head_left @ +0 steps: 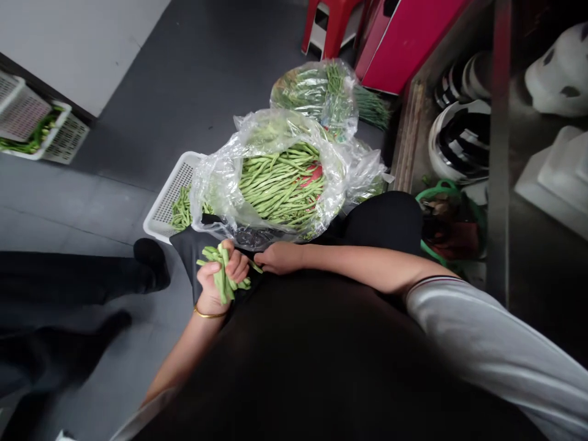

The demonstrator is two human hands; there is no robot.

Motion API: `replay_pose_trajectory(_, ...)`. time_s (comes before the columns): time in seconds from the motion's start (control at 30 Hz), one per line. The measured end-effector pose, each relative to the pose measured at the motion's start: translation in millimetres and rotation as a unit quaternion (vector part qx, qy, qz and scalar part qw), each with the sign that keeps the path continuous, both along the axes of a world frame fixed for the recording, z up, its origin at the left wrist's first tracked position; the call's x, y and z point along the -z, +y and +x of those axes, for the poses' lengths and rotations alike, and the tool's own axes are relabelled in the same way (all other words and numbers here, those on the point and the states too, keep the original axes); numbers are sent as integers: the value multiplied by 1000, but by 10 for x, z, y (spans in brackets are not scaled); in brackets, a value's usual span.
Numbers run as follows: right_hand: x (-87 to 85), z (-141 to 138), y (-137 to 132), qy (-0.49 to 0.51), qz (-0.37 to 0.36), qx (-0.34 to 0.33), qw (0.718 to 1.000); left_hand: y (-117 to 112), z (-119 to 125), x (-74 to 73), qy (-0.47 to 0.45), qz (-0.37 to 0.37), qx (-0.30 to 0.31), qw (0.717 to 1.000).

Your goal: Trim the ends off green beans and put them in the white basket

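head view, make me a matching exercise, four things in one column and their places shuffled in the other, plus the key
1. bean pieces
2. long beans
3. gold bangle
4. red stool

A. inside the open plastic bag
B. around the left wrist
C. beside the pink panel
D. clutched in the left hand

Pairs: 1-D, 2-A, 3-B, 4-C

- You face a glossy, crinkled plastic bag (215,174) at twelve o'clock
- At your eleven, a smooth-rimmed plastic basket (171,196)
- Your bangle (210,315), also at eleven: shiny metal
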State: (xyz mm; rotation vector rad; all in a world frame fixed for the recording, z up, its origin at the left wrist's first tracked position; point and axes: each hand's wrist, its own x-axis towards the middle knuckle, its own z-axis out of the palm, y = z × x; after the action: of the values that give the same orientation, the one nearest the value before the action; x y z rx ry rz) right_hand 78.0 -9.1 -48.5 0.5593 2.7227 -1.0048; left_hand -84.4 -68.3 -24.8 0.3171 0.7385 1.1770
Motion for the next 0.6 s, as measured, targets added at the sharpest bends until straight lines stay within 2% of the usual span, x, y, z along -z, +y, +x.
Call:
replay_pose_trajectory(0.07, -34, 14, -26, 13, -4, 5, 1000, -56, -122, -10, 6, 14, -12, 1000)
replay_pose_trajectory(0.13, -85, 36, -28, 44, -44, 20, 998, -104, -215, -43, 19, 9, -15, 1000)
replay_pose_trajectory(0.2, -124, 30, -12, 72, -137, 50, 987, -144, -263, -95, 43, -11, -9, 999)
replay_pose_trajectory(0.3, -135, -49, 4, 42, -312, 132, 940, -199, -255, -190, 113, -49, -8, 992)
replay_pose_trajectory(0.37, -121, -128, -7, 10, -363, 181, 914, -240, -215, -246, 194, -79, -26, 977)
replay_pose_trajectory(0.47, -134, -225, -50, 1, -312, 200, 929, -302, -140, -305, 308, -111, -72, 942)
replay_pose_trajectory(0.6, -268, -277, -111, 78, -193, 178, 962, -349, -65, -334, 372, -96, -105, 917)
